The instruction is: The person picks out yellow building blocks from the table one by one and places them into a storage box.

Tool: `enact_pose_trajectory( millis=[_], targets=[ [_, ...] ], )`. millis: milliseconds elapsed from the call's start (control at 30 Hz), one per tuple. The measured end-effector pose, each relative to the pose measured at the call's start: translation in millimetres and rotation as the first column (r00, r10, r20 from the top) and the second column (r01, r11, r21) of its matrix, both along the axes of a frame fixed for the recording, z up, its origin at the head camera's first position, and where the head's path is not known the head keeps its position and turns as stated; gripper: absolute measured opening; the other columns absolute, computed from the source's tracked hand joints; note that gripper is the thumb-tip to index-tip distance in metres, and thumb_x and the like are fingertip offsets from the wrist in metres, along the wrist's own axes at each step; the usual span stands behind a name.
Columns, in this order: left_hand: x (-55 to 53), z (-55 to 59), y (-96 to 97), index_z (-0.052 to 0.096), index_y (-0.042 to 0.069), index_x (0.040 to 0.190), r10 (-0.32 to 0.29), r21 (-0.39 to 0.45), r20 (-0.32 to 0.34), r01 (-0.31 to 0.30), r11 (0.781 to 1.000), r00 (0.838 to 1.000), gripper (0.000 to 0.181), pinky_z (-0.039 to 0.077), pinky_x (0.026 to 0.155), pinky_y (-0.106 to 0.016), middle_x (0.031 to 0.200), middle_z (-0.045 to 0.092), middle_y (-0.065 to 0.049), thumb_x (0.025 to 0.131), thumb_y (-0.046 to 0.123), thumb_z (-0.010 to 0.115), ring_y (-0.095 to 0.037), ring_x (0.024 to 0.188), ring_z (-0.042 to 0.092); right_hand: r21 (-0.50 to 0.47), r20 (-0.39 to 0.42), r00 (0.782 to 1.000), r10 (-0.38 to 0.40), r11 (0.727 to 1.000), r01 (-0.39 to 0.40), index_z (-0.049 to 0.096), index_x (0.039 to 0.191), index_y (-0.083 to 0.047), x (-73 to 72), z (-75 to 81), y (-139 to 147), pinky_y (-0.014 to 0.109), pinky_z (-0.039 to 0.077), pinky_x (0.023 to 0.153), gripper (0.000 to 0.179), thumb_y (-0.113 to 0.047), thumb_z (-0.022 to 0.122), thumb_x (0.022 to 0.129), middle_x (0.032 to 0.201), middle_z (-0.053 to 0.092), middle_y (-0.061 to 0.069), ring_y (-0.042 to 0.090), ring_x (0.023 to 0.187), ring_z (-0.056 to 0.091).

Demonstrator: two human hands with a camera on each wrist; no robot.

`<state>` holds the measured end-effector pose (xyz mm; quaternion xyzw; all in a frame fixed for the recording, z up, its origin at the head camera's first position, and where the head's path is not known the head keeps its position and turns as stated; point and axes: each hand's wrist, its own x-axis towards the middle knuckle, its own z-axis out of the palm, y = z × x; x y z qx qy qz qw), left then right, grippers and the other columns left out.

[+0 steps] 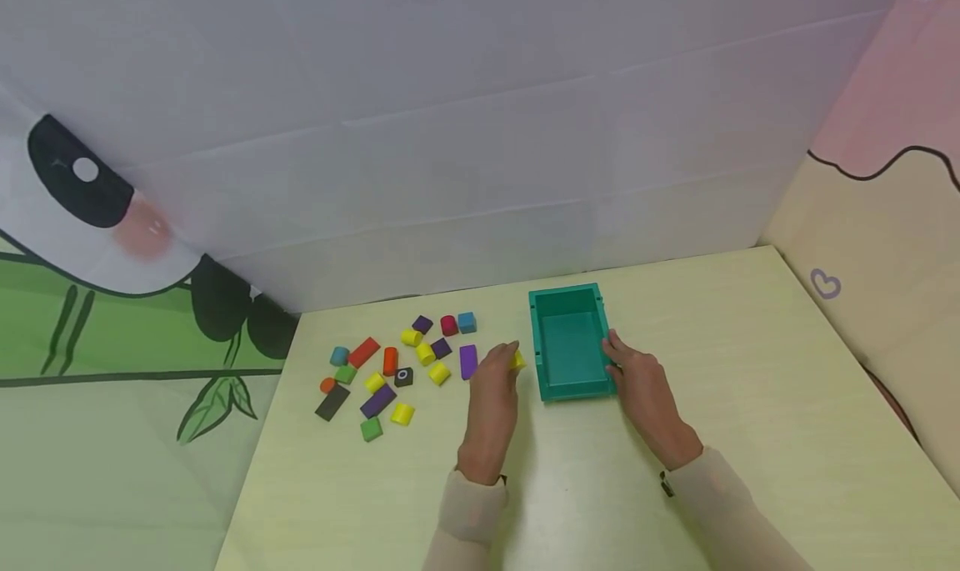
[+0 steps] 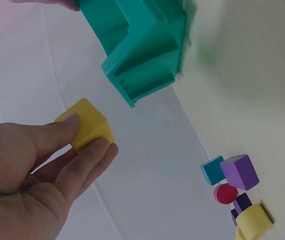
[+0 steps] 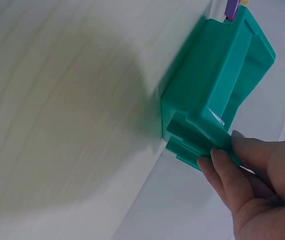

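My left hand point(image 1: 491, 408) pinches a yellow block point(image 2: 86, 122) between thumb and fingertips, just left of a green plastic bin point(image 1: 573, 350). In the left wrist view the block's flat faces and edges show, held apart from the bin. On the bin's right side, my right hand point(image 1: 648, 396) grips the rim, thumb over the edge and fingers beneath it, as the right wrist view shows. The bin's visible floor is bare. Closest to my left hand on the table lies a purple block point(image 1: 468, 362).
Left of the bin, loose blocks are scattered, among them a blue cube point(image 1: 467, 323), a red cylinder point(image 1: 448, 326), a black block point(image 1: 332, 403) and a green block point(image 1: 371, 429). A white cloth wall point(image 1: 465, 171) stands along the table's point(image 1: 600, 496) back edge.
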<state>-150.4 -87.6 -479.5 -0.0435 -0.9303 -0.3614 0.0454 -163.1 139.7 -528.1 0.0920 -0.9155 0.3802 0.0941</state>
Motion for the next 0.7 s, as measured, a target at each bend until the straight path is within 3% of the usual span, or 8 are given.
enact_pose_trajectory(
  millis=[367,700],
  targets=[
    [-4.9,0.9,13.9,0.063,0.000,0.142,-0.069,0.003,-0.020,0.069,0.998,0.997,0.040,0.054,0.109,-0.042,0.137,0.069,-0.014,0.102,-0.005,0.063,-0.031,0.130,0.065,-0.010,-0.009,1.000,-0.005,1.000,0.005,0.060,0.136,0.014,0.0,-0.2,0,0.056,0.059,0.094,0.048,0.013,0.073,0.090,0.148,0.053,0.027,0.046,0.128,0.059],
    [-6.3,0.5,26.5,0.064,-0.002,0.141,-0.117,-0.056,-0.057,0.114,0.992,0.991,0.040,0.053,0.109,-0.042,0.139,0.067,-0.017,0.101,-0.007,0.063,-0.033,0.131,0.065,-0.007,-0.007,1.000,-0.009,1.000,0.009,0.060,0.136,0.014,0.8,-0.4,-1,0.055,0.058,0.096,0.048,0.012,0.074,0.090,0.148,0.053,0.027,0.046,0.128,0.059]
  ],
)
